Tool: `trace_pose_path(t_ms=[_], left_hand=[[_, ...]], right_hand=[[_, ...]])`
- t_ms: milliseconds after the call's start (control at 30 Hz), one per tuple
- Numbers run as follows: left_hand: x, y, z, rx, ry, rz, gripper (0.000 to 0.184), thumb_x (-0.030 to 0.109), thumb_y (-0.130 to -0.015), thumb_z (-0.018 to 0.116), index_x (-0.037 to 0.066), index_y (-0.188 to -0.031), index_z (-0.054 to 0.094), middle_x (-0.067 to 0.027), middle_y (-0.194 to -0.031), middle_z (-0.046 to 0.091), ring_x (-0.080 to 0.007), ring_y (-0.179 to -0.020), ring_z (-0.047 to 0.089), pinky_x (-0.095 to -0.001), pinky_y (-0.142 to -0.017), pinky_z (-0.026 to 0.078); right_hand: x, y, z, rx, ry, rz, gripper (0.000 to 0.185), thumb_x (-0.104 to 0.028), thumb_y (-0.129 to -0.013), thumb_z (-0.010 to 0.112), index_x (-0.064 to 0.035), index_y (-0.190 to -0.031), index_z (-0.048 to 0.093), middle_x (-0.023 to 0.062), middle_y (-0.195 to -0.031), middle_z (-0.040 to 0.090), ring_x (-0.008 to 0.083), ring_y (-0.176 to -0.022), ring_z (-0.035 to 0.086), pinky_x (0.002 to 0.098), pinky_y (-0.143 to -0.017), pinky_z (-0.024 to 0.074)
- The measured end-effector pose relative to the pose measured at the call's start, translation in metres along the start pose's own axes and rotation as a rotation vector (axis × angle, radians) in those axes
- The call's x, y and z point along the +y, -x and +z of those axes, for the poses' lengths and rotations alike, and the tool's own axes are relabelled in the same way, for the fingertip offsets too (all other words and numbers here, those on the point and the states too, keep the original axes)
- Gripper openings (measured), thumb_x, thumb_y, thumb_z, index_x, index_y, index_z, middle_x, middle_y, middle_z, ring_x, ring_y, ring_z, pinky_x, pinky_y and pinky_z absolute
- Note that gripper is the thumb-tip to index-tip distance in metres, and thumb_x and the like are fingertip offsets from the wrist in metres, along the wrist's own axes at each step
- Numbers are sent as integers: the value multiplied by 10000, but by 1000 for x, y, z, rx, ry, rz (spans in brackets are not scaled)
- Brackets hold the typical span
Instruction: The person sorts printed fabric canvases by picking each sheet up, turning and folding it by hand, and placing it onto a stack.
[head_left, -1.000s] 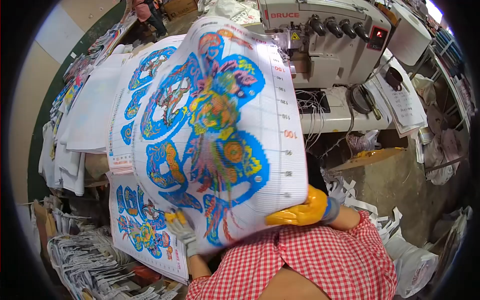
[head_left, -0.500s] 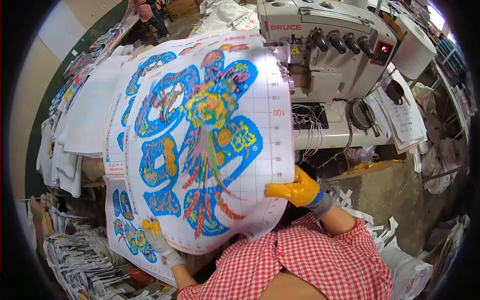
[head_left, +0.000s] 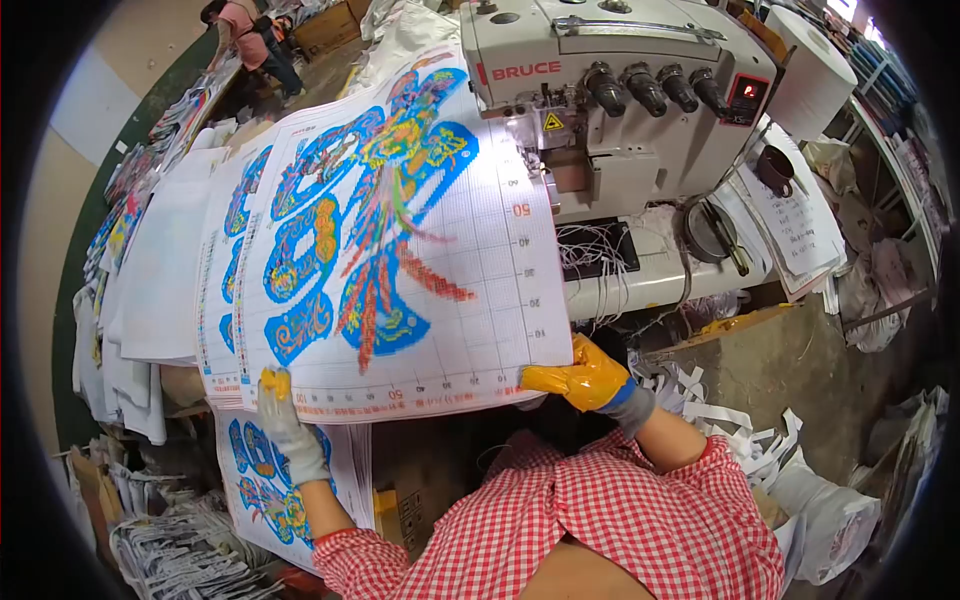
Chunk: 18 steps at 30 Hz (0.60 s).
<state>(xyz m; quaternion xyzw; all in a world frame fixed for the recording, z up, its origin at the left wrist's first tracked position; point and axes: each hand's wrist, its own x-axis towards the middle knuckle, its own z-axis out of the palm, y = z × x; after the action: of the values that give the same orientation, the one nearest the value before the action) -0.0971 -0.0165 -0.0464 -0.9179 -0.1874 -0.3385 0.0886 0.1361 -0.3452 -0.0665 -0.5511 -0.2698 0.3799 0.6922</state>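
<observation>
Both hands, in work gloves, are at the near edge of a large printed sheet: the right hand (head_left: pixel 590 378) is closed on its near right corner, and the left hand (head_left: pixel 289 425) lays its yellow fingertips on the left part of this edge. Its grip is hidden, so I cannot tell how far it is closed. The printed sheet (head_left: pixel 480 310) spreads forward from the hands, with coloured figures on it, and its right side reaches the sewing machine (head_left: pixel 620 130). Beneath the left hand hang other printed sheets (head_left: pixel 350 455). Ahead of the right hand, loose threads (head_left: pixel 592 255) lie on the white table (head_left: pixel 625 295); farther right are a round dish (head_left: pixel 710 232), a dark cup (head_left: pixel 775 172) and written papers (head_left: pixel 800 232). Well beyond the left hand, another person (head_left: pixel 255 45) bends forward.
</observation>
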Motion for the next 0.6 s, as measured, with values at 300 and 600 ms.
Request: trace_pose_path(t_ms=[300, 600], left_hand=[[-27, -81, 57, -11, 59, 92, 375, 3, -749, 480, 36, -1119, 529, -152, -1098, 559, -322, -1004, 525, -385, -880, 397], [-47, -153, 113, -276, -57, -167, 310, 99, -786, 479, 165, -1082, 544, -149, -973, 602, -337, -880, 560, -414, -775, 436]], right_hand=[[-39, -32, -11, -156, 619, -489, 186, -39, -790, 592, -15, -972, 617, 95, -936, 642, 150, -827, 603, 238, -726, 474], [-22, 4, -13, -9, 246, -9, 216, -37, -779, 580, -8, -989, 619, 145, -1010, 616, 216, -887, 597, 260, -795, 462]])
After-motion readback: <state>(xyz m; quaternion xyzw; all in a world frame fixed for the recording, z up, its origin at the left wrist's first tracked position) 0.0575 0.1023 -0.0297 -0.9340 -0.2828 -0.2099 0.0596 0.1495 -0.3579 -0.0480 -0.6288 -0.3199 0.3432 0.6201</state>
